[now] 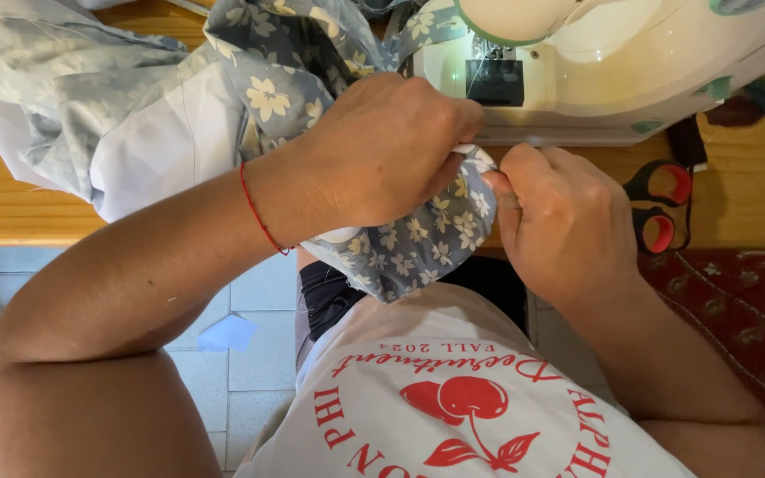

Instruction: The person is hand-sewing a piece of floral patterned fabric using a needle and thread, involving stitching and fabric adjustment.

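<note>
Cotton in grey-blue with a cream flower print, the fabric (418,239) hung bunched just over the person's lap, at the near edge of the wooden table (11,199), and trailed back to the far left in a loose heap with its white lining (170,142) showing. Both hands were closed on it: the left hand (382,146), a thin red string bracelet (258,212) at its wrist, gripped a fold from above, while the right hand (564,221) pinched the fabric's white edge between thumb and fingertips, the two hands touching. To the right of them, black scissors (661,208) with red-lined handles lay on the table, near a dark red patterned cloth (745,301). Beyond the hands stood a cream sewing machine (613,71), its needle area lit, just behind the left knuckles. With so much fabric piled loosely beside the machine, a stray layer could likely be caught under the seam, and the pinched edge might slip from so small a grip, letting the fold shift out of line.
</note>
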